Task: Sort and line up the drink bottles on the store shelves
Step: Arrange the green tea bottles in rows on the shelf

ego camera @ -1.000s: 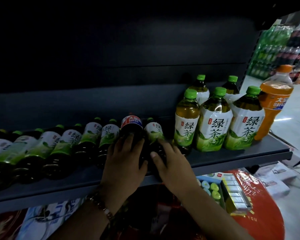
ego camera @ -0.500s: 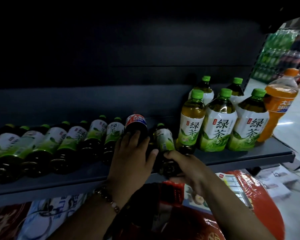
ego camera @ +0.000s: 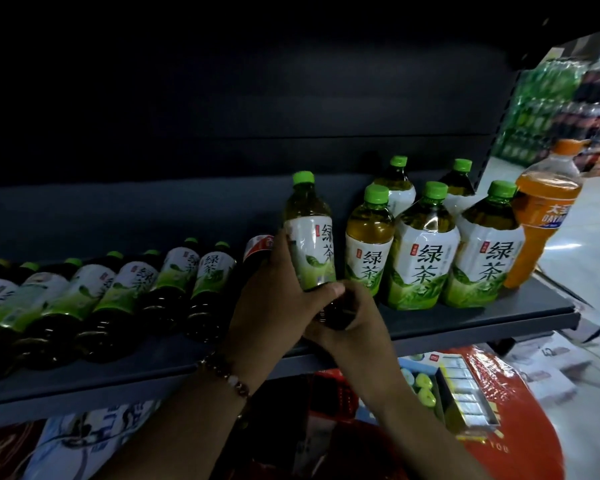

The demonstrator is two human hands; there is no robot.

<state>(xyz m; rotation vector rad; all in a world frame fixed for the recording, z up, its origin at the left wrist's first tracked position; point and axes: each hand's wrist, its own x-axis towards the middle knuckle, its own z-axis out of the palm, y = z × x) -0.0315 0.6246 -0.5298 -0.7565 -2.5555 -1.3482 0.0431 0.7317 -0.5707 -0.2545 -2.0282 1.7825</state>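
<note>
A: What has each grip got?

B: Both are on one tea bottle (ego camera: 309, 233). The left hand (ego camera: 278, 292) wraps its label from the left; the right hand (ego camera: 347, 327) curls round its dark base. It stands nearly upright, its base hidden by the hands, so I cannot tell whether it touches the shelf (ego camera: 465, 323).

A: Which step is that?

B: Standing a bottle up, I judge, to join the upright group (ego camera: 426, 251) just to its right. Next it needs to be set down flush beside the nearest one, label forward, without knocking it.

A: And what is left?

B: A row of lying bottles (ego camera: 125, 289) runs leftward along the shelf, caps to the back. A cola bottle (ego camera: 260, 247) lies among them behind the left hand, so it wants sorting out. An orange bottle (ego camera: 541, 216) stands at the right end.

A: Any containers?

B: Below the shelf, a red box (ego camera: 506, 420) with a tray of small pale packs and some green rounds; too blurred to name.
</note>
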